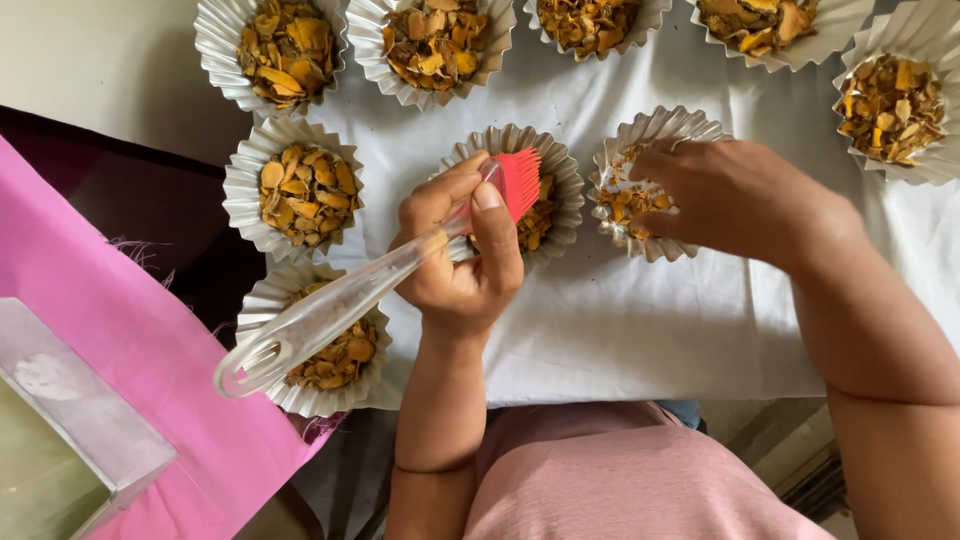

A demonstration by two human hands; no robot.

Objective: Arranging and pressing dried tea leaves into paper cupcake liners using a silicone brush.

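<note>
a pastry brush (400,270) with red bristles and a clear handle is held in the left hand (455,255), the fingers clamped around the handle just behind the bristles. the bristle end lies over the paper cup (560,165) directly above that hand, while the looped end of the handle sticks out past the wrist, over another filled cup (262,300) below and to the left of the hand. the right hand (735,195) rests on the rim of the next cup (650,130), just beside the brush head, its fingers curled onto the cup; whether a piece of the filling is pinched between them cannot be told. the two hands are apart, one cup between them.

the brush is judged light and stiff in the handle, soft at the bristles; the smooth plastic may be slippery, so a hold close to the head, as shown, gives the best control. the pleated paper cups are judged thin and easily crushed or tipped, and are best steadied at the rim. the dried yellow-orange chips (305,190) inside look brittle and loose.

more filled cups stand beyond both hands on a white cloth (640,320) over the table. a pink cloth (150,370) lies left of the left hand.
</note>
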